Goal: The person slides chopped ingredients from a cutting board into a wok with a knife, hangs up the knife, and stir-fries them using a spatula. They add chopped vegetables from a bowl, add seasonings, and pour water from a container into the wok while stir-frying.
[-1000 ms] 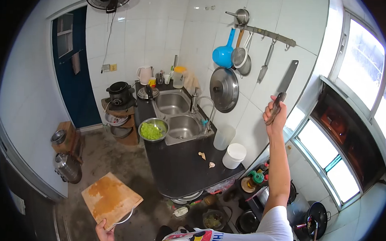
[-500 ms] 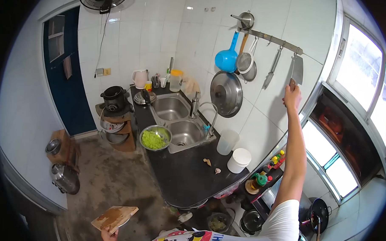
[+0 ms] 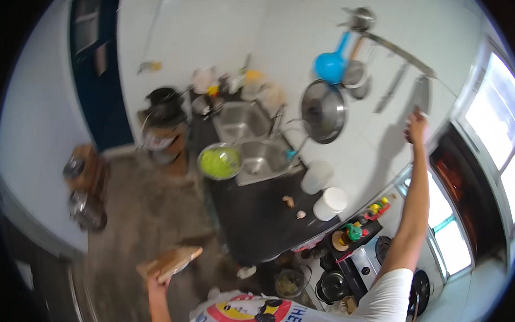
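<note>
My right hand (image 3: 417, 128) is raised at full reach to the wall rail. Its fingers are closed round the handle of a cleaver (image 3: 422, 94), whose broad blade points up towards the rail; blur hides whether it still hangs on a hook. Low at the left, my left hand (image 3: 157, 283) grips the near edge of a wooden cutting board (image 3: 171, 263) and holds it tilted above the floor. Something pale shows along the board's underside, too blurred to name. Closest to the cleaver on the rail hangs a long metal utensil (image 3: 391, 89).
A dark counter (image 3: 255, 229) carries a bowl of chopped greens (image 3: 220, 162), a double sink (image 3: 263, 161), a white tub (image 3: 330, 204) and small pale pieces. A pot lid (image 3: 324, 112) and blue ladle (image 3: 330, 67) hang on the wall. Bottles (image 3: 354, 231) stand by the stove (image 3: 364, 264).
The camera view has shifted and blurred. The cutting board has tipped more edge-on and moved slightly up and right in view. My right hand keeps its hold on the cleaver by the rail.
</note>
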`<state>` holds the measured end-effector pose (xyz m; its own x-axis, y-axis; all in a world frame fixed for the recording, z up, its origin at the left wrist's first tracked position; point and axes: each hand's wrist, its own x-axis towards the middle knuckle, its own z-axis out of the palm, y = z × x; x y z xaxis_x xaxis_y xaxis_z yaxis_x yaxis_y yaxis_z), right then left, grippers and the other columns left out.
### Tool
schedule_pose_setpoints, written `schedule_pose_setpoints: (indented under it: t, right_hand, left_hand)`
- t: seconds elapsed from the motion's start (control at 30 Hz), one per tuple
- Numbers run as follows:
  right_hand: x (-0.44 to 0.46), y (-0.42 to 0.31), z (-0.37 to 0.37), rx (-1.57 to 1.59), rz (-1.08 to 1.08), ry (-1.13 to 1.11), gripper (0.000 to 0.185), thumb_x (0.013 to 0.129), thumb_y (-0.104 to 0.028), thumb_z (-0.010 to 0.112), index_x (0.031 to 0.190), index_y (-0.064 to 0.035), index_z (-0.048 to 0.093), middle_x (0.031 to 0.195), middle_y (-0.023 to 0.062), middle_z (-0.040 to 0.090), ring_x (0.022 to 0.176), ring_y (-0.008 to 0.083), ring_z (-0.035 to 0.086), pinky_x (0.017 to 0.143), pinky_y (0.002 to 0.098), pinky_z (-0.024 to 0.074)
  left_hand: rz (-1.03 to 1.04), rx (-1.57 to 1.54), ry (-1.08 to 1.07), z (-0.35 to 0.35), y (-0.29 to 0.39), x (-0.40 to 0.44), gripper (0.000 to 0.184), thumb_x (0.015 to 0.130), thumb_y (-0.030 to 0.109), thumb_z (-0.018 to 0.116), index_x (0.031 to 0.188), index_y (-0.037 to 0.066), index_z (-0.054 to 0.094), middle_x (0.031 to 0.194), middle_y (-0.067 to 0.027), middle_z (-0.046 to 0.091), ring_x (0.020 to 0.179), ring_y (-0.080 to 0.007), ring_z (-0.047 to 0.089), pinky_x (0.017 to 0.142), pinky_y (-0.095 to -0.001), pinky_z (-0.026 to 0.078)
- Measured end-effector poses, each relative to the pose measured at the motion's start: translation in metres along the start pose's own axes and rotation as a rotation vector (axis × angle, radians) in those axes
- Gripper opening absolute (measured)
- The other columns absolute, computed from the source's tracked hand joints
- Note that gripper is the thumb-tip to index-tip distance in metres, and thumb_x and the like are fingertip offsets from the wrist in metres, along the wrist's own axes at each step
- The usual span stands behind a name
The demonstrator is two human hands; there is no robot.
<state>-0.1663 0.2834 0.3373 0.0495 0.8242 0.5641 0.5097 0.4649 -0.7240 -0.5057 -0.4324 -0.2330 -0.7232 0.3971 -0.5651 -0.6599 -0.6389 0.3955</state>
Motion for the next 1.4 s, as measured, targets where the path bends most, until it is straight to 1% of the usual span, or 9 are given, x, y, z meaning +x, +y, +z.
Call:
schedule_pose_setpoints:
  t: [0.23,0.33,0.37,0.43,0.53,0.73,1.13,1.2,1.4]
  right_hand:
    - [0.006,0.14,0.029,-0.239,-0.059,0.089,0.067,0.084,-0.037,0.066,0.137,-0.0067,0.041,0.119,0.0179,0.058,0.102,0.0304,0.06,0.068,0.0423,0.0583]
    - [-0.067,0.216,0.044,-0.407,-0.406,-0.043,0.045,0.086,-0.02,0.064,0.127,-0.0046,0.052,0.118,0.0158,0.058,0.093,0.0232,0.061,0.065,0.0276,0.0514]
    - [-0.154,0.159,0.052,-0.277,-0.005,-0.257,0.04,0.086,-0.015,0.063,0.123,-0.0027,0.053,0.114,0.0144,0.059,0.09,0.0257,0.059,0.074,0.0318,0.0505]
    - [-0.216,0.267,0.078,-0.218,-0.264,-0.394,0.036,0.084,-0.007,0.06,0.119,-0.0035,0.054,0.102,0.0106,0.061,0.073,0.0156,0.058,0.06,0.0263,0.0489]
    - [-0.386,0.206,0.08,0.108,0.225,-0.909,0.009,0.083,-0.002,0.051,0.088,-0.0088,0.049,0.078,0.0033,0.052,0.063,0.0154,0.06,0.04,0.0268,0.0499]
    - [-0.536,0.221,0.058,0.106,0.603,-1.222,0.028,0.088,0.001,0.054,0.115,-0.0058,0.051,0.09,0.0032,0.057,0.068,0.0144,0.063,0.049,0.0277,0.0561]
    - [-0.627,0.219,-0.111,0.043,1.04,-1.044,0.05,0.085,-0.021,0.067,0.13,-0.0093,0.047,0.117,0.013,0.056,0.1,0.0251,0.058,0.075,0.0328,0.0516]
    - [-0.643,0.154,-0.114,-0.014,1.042,-0.894,0.035,0.086,-0.004,0.056,0.121,-0.0082,0.05,0.112,0.0117,0.057,0.093,0.023,0.058,0.07,0.0336,0.0508]
    - [-0.667,0.158,-0.122,0.041,1.202,-0.83,0.032,0.089,-0.007,0.053,0.12,-0.0078,0.05,0.109,0.0106,0.057,0.088,0.0224,0.058,0.068,0.0332,0.0503]
  left_hand:
    - [-0.086,-0.182,0.202,0.016,-0.028,0.009,0.038,0.085,0.003,0.049,0.123,0.0,0.045,0.122,-0.0194,0.054,0.109,-0.0365,0.056,0.091,-0.0532,0.051]
    - [-0.153,-0.291,0.304,0.019,-0.037,0.018,0.034,0.089,0.005,0.044,0.122,-0.004,0.043,0.12,-0.0226,0.054,0.106,-0.0387,0.057,0.088,-0.0509,0.054]
    - [-0.174,-0.322,0.349,0.02,-0.042,0.021,0.033,0.09,0.006,0.043,0.121,-0.004,0.042,0.119,-0.0234,0.054,0.105,-0.0393,0.058,0.087,-0.0499,0.054]
    - [-0.219,-0.406,0.374,0.014,-0.058,0.033,0.03,0.092,0.007,0.044,0.119,-0.004,0.046,0.117,-0.0236,0.055,0.104,-0.0392,0.059,0.086,-0.049,0.055]
    - [-0.274,-0.524,0.331,0.004,-0.09,0.06,0.027,0.093,0.01,0.046,0.115,-0.005,0.048,0.112,-0.0231,0.058,0.101,-0.0381,0.06,0.084,-0.048,0.056]
    - [-0.334,-0.779,0.281,0.031,-0.148,0.14,0.02,0.094,0.012,0.048,0.107,-0.002,0.055,0.103,-0.016,0.064,0.09,-0.0303,0.065,0.078,-0.0419,0.059]
    - [-0.5,-0.737,0.26,0.151,-0.225,0.214,0.021,0.094,0.023,0.053,0.104,0.006,0.059,0.096,-0.0102,0.066,0.085,-0.025,0.065,0.072,-0.0391,0.057]
    - [-0.528,-0.675,0.291,0.147,-0.25,0.223,0.024,0.094,0.028,0.052,0.104,0.007,0.06,0.096,-0.0105,0.066,0.086,-0.0239,0.064,0.072,-0.0395,0.055]
    - [-0.711,-0.582,0.269,0.136,-0.285,0.226,0.035,0.09,0.034,0.058,0.111,0.007,0.059,0.111,-0.0173,0.063,0.106,-0.0336,0.058,0.094,-0.0525,0.045]
